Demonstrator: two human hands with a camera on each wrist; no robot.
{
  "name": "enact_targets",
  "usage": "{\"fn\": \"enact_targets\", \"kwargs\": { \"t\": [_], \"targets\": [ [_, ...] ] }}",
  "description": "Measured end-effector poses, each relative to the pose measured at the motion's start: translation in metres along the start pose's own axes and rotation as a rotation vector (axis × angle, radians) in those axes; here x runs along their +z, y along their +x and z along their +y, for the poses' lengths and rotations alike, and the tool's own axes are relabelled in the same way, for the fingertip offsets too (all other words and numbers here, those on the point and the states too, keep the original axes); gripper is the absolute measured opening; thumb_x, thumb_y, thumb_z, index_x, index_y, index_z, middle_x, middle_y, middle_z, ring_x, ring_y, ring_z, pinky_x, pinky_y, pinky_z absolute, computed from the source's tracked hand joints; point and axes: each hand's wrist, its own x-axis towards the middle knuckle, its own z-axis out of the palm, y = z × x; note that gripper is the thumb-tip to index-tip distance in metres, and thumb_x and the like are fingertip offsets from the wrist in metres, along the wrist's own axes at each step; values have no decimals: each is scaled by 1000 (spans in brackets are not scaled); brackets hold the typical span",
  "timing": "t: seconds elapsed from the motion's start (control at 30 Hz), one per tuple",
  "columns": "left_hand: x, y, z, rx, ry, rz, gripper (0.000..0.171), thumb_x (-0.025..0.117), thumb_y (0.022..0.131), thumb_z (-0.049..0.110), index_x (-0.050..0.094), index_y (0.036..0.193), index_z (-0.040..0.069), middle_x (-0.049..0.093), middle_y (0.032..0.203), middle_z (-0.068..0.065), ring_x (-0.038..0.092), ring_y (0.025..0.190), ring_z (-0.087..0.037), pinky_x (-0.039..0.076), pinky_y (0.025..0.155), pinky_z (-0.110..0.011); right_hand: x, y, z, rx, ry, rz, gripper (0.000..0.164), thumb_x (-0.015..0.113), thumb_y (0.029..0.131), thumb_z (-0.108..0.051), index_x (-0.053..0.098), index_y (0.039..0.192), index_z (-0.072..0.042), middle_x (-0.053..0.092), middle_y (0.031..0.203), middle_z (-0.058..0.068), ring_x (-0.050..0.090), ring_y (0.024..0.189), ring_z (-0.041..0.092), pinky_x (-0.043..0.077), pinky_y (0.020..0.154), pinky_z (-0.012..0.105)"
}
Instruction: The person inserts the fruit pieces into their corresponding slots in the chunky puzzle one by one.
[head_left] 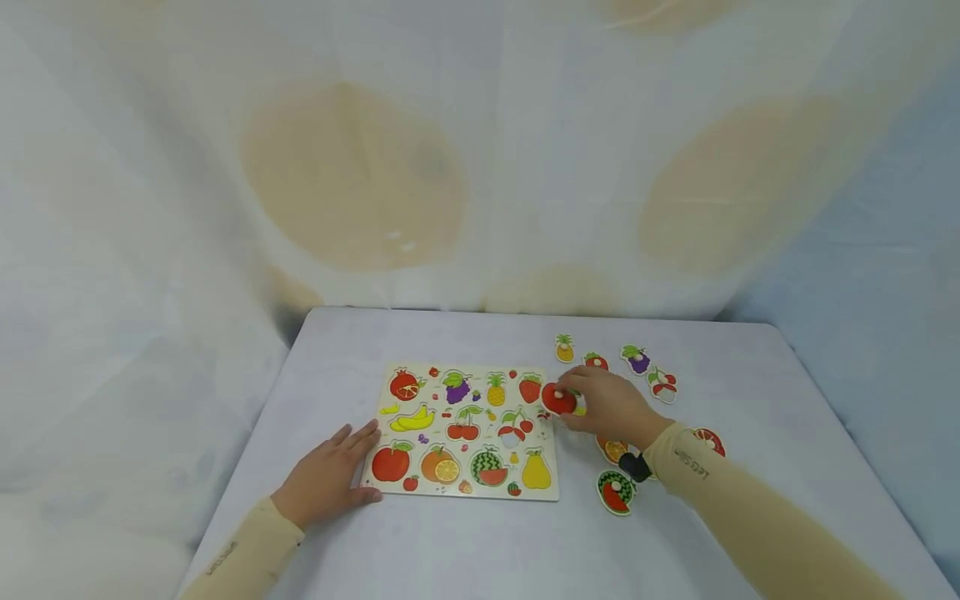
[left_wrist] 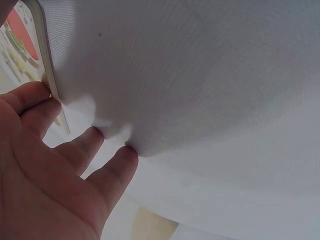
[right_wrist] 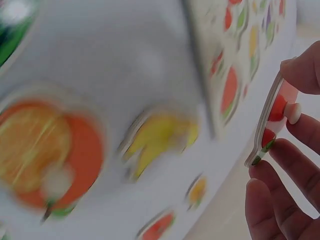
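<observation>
A wooden fruit puzzle board (head_left: 472,418) with printed fruit pictures lies flat on the table. My left hand (head_left: 330,472) rests at its left edge, and in the left wrist view the fingers (left_wrist: 117,172) are extended, some touching the board's edge (left_wrist: 47,55). Beside the board's upper right edge, my right hand (head_left: 611,404) pinches a red apple puzzle piece (head_left: 557,398). In the right wrist view the apple piece (right_wrist: 276,111) is tilted up on edge off the table, its white knob (right_wrist: 293,113) facing the fingers.
Right of the board lie loose knobbed pieces: pineapple (head_left: 564,348), strawberry (head_left: 596,361), grapes (head_left: 636,360), cherry-like piece (head_left: 663,385), orange (head_left: 611,448), watermelon (head_left: 617,493) and a red cut fruit (head_left: 709,440). A banana piece (right_wrist: 165,137) shows in the right wrist view. Hanging cloth (head_left: 480,167) backs the table.
</observation>
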Motion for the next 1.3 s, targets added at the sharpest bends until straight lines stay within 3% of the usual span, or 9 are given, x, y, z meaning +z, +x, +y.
{"fn": "enact_targets", "kwargs": {
  "t": [0.2, 0.47, 0.63, 0.9, 1.3],
  "targets": [
    [1, -1, 2, -18, 13, 1, 94, 82, 75, 53, 45, 151, 10, 38, 158, -4, 35, 141, -41, 40, 107, -54, 20, 29, -48, -157, -20, -37, 42, 83, 80, -37, 73, 117, -22, 64, 121, -4, 59, 101, 13, 54, 83, 28],
    [2, 5, 4, -2, 16, 15, 95, 83, 75, 54, 46, 150, 11, 39, 157, -3, 35, 141, -40, 38, 108, -55, 41, 54, -108, -293, 3, -141, 41, 79, 84, -38, 71, 121, -23, 63, 125, -4, 60, 108, 14, 54, 86, 27],
    [2, 8, 8, 3, -20, 14, 94, 82, 74, 55, 47, 150, 12, 38, 157, -2, 35, 142, -38, 36, 110, -55, 55, 62, -136, -369, 17, -155, 40, 80, 82, -38, 72, 120, -24, 64, 121, -7, 60, 107, 12, 53, 87, 28],
    [3, 7, 9, 25, -38, 38, 94, 82, 74, 56, 48, 149, 12, 40, 156, -1, 37, 140, -39, 39, 108, -54, 79, 72, -161, -431, -13, -195, 43, 78, 84, -43, 71, 123, -27, 63, 124, -9, 59, 109, 10, 52, 89, 29],
    [3, 8, 15, 56, -55, 60, 93, 83, 74, 56, 50, 147, 10, 41, 156, -1, 38, 139, -40, 39, 108, -53, 92, 71, -175, -470, -49, -191, 40, 78, 85, -39, 70, 122, -28, 63, 126, -10, 56, 114, 12, 51, 91, 28]
  ]
}}
